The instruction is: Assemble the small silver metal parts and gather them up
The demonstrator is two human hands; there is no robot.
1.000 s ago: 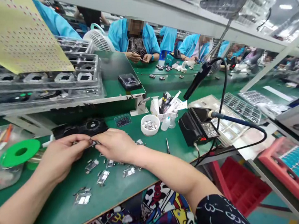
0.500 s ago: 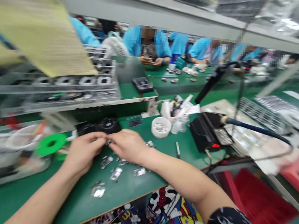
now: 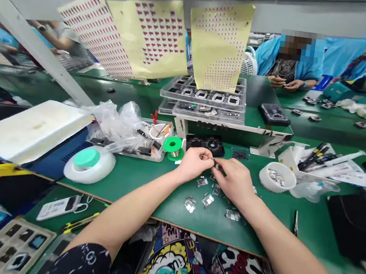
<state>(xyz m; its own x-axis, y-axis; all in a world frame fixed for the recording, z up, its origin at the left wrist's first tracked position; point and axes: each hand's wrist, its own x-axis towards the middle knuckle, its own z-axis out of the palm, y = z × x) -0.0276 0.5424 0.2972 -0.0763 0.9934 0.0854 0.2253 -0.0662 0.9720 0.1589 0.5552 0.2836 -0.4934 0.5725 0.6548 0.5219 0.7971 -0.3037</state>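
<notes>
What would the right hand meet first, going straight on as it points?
Probably the left hand, whose fingertips lie close to its own at a small part; exact depth is unclear.

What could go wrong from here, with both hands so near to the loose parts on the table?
1. The left hand and right hand meet at a small dark part; it might slip from the fingertips and be lost among the loose parts.
2. Some loose parts lie close beside the right hand, so a sideways move could push them about.
3. The open white bowl, holding small pieces, might spill if the right arm knocked it.
</notes>
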